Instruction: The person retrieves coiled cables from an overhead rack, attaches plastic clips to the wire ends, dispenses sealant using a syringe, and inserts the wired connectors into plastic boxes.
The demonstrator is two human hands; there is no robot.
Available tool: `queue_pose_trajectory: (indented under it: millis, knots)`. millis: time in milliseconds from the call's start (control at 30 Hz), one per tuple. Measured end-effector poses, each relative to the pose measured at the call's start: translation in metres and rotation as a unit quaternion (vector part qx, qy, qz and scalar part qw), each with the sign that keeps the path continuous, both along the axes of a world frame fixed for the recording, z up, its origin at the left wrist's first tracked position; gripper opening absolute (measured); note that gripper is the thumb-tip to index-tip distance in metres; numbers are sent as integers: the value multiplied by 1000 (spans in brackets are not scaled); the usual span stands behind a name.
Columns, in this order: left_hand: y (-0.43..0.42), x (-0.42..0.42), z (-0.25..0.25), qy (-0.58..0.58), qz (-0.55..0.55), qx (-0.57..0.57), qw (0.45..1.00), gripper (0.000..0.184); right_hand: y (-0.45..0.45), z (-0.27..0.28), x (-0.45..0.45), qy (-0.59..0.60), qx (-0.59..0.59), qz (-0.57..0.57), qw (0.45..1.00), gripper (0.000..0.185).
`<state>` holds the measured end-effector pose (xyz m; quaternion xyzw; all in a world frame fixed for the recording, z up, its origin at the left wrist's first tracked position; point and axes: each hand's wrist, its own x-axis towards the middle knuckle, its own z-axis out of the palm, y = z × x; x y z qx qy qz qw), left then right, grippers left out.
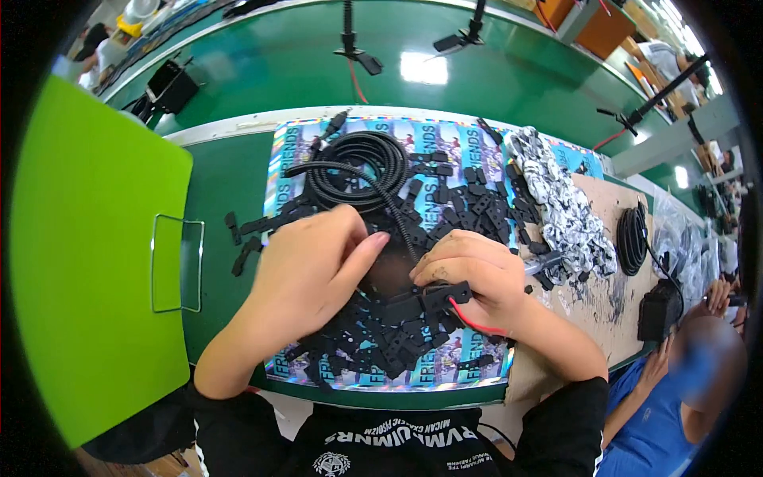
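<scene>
My right hand is closed around a black plastic connector piece with a red wire trailing from it. From the coil above, a ribbed black cable runs down to the fingertips of that hand. My left hand is beside it, fingers curled and thumb pointing at the right hand; whatever is in its fingers is hidden. Several small black plastic parts lie heaped below and around both hands. The coiled black cable rests just beyond them on a printed mat.
A bright green panel with a wire handle stands at left. Crumpled silver-white material lies right of the mat, then a black cable coil and a black box. A person in blue sits at right.
</scene>
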<state>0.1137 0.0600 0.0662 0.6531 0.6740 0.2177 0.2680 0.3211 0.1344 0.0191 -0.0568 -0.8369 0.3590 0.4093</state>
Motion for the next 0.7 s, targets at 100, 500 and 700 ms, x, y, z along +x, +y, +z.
queue_pose_trajectory:
  millis: [100,500,700]
  knots:
    - [-1,-2,2,-174,-129,163,963,37,-3,-5,4,3,-84,-2,996,22]
    - [-5,28,-23,-232,-168,259,923,44,-10,-19,8,2,-91,-19,996,28]
    - [-9,24,-11,-157,-187,275,930,41,-11,-20,6,1,-100,-18,995,27]
